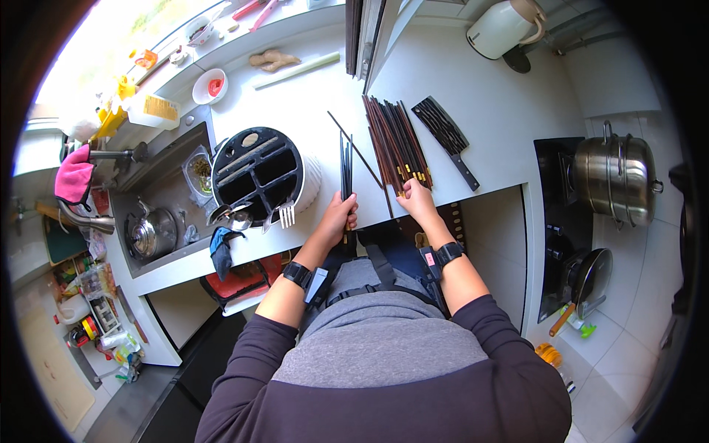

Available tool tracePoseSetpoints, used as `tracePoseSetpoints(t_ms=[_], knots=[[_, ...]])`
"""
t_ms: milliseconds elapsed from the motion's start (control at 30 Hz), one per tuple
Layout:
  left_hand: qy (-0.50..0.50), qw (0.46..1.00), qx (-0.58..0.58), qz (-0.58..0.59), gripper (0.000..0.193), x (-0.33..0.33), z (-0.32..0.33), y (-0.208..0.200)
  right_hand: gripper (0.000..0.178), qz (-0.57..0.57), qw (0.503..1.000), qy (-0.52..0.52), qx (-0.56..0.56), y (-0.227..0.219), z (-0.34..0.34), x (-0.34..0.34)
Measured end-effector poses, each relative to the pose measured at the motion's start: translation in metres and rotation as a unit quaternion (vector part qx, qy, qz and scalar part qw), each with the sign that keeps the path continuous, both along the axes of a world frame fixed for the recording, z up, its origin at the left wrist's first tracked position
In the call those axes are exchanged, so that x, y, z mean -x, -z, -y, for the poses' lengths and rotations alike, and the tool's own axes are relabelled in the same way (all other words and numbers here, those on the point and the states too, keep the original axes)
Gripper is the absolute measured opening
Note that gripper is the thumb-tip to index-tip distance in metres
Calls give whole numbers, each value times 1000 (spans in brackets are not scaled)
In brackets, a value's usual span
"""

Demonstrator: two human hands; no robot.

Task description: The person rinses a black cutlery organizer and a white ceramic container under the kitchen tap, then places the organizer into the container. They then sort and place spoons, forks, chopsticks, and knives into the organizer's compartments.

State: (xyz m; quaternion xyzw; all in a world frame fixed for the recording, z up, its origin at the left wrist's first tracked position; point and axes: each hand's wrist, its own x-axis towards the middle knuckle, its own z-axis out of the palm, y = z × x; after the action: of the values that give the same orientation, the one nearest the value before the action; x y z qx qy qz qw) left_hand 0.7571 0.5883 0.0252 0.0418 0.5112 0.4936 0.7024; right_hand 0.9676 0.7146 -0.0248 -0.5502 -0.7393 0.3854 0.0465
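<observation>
Left hand (341,213) grips slim black chopsticks (346,166); right hand (418,201) pinches long brown gold-ended chopsticks (383,136) left of black cleaver (441,125).
Likely light, stiff, slick; grip ends bundled.

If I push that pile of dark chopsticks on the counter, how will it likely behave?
The pile of dark chopsticks will probably spread, since no band shows around it. Each stick looks thin and straight, so likely stiff and light. Some could slip off the counter, as their near ends, by the right hand, lie close to its front edge.
</observation>
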Motion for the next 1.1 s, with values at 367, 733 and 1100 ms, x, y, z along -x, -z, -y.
tracePoseSetpoints(t_ms=[367, 733, 1100], knots=[[-46, 997, -9, 65, 14, -12, -15, -8, 35, -255, 881, 194, 347, -55, -9, -24], [-58, 994, 1, 89, 10, -32, -33, -17, 27, -383, 794, 265, 390, -80, 23, -20], [-152, 985, -51, 64, 20, -42, -30, -15, 15, -292, 876, 55, 378, -76, 53, 20]])
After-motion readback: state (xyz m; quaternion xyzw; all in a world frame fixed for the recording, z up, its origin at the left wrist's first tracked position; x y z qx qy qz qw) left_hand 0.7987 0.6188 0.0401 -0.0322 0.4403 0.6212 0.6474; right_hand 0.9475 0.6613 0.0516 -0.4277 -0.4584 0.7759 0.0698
